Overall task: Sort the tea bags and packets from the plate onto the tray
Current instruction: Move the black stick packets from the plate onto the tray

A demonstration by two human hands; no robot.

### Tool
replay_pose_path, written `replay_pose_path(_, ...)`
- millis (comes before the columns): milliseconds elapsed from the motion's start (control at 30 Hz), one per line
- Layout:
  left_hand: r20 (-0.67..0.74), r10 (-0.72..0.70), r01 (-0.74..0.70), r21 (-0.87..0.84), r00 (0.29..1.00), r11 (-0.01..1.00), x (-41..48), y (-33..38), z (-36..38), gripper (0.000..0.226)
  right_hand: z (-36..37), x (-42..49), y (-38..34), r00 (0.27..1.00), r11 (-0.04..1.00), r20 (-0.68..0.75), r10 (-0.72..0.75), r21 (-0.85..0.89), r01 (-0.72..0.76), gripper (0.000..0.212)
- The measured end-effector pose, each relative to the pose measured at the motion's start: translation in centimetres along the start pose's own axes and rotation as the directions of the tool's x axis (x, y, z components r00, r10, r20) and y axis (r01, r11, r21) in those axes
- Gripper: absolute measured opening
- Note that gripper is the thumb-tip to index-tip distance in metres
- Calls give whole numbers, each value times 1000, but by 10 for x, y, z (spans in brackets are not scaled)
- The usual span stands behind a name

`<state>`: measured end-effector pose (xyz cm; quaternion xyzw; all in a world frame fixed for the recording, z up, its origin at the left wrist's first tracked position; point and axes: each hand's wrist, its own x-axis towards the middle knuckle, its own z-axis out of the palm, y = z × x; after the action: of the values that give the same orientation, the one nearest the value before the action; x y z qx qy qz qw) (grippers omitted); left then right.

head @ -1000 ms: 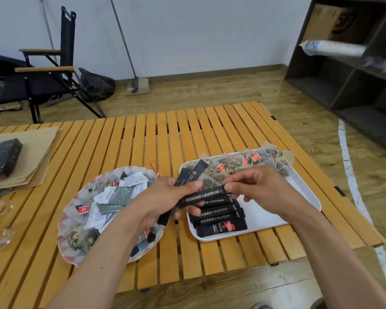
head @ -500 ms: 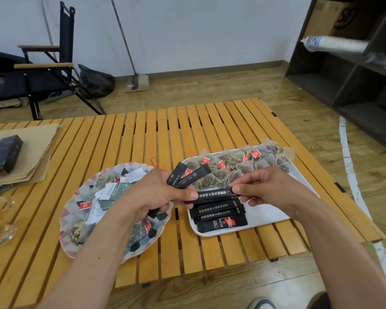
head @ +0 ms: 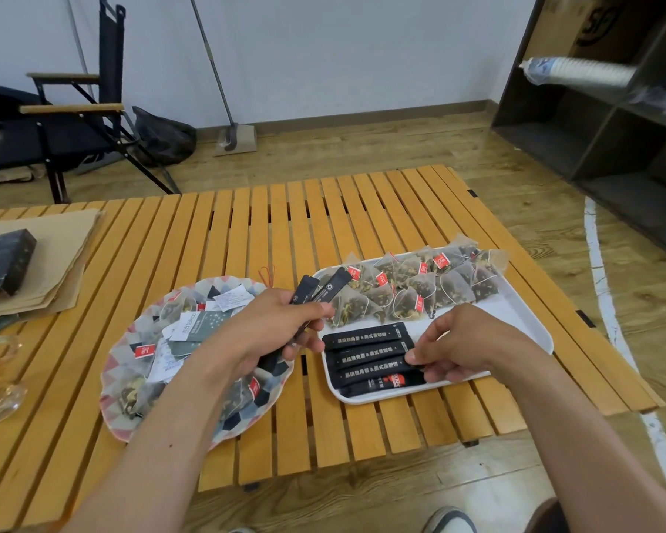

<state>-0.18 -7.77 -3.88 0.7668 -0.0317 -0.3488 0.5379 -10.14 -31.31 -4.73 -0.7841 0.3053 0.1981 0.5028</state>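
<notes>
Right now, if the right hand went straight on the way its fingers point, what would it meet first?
The black packets in the tray: the right hand points left, fingertips at their ends. Past them, probably the left hand; depth is unclear.

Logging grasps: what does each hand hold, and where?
Left hand grips black stick packets by their lower halves; right hand pinches the right end of a packet on the tray.
</notes>
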Motion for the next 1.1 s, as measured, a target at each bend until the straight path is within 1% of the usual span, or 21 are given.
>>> replay_pose_path(133, 67, -55, 55, -4, 996, 998, -9, 6, -5, 29, 3, 2, 0, 998, 996, -59, 6, -86, -11, 29)
replay_pose_path(233, 77, -52, 53, -7, 996, 999, -13, 10, -8, 33, 2, 2, 1, 995, 992, -97, -17, -125, 5, 34)
replay_pose_path(267, 69, -50, 50, -1, 996, 999, -13, 9, -10, 32, 1, 2, 0, 990, 992, -127, -66, -116, 51, 34)
replay_pose_path(333, 59, -47, 45, 29, 997, 999, -14, 9, -10, 32, 0, 3, -3, 954, 973, -193, -231, -24, 231, 29)
replay_pose_path(400, 59, -32, 29, 58, 998, 998, -15, 9, -9, 34, 1, 1, -7, 897, 907, -212, -388, 87, 413, 24)
replay_pose_path(467, 61, -13, 8, 78, 998, 997, -13, 8, -7, 36, 4, -1, -10, 863, 856, -156, -481, 128, 501, 27)
replay_pose_path(533, 68, -4, -2, 83, 998, 997, -12, 7, -5, 34, 7, -2, -11, 844, 835, -94, -529, 120, 537, 33)
replay_pose_path(667, 94, 7, -14, 73, 996, 997, -8, 3, -3, 34, 6, -4, -12, 815, 805, -77, -574, 129, 579, 44)
replay_pose_path(700, 103, 11, -17, 65, 995, 998, -6, 2, -4, 32, 6, -3, -12, 808, 799, -82, -584, 120, 590, 44)
replay_pose_path(733, 116, 14, -21, 56, 993, 998, -5, 1, -3, 30, 7, -3, -12, 800, 794, -94, -593, 97, 600, 39)
replay_pose_path(800, 150, 19, -24, 36, 989, 999, -4, 1, -2, 28, 9, -1, -12, 794, 795, -122, -596, 56, 605, 24)
replay_pose_path(867, 153, 10, -10, -1, 988, 1000, -4, 2, -2, 34, 8, 0, -11, 799, 805, -144, -583, 29, 593, 9)
replay_pose_path(900, 143, 2, 0, -15, 990, 1000, -4, 2, -3, 37, 6, -1, -11, 809, 815, -144, -570, 19, 579, 4)
replay_pose_path(967, 114, -2, 3, -9, 993, 1000, -4, 1, -6, 32, 2, 0, -8, 847, 852, -122, -518, 17, 524, 10)
replay_pose_path(1033, 92, 2, -4, 16, 996, 1000, -6, 1, -9, 23, 0, -1, -5, 900, 897, -75, -430, 76, 436, 15)
replay_pose_path(1100, 87, -1, -1, 24, 996, 1000, -6, 0, -9, 21, 0, -1, -4, 932, 921, -41, -360, 144, 362, 16)
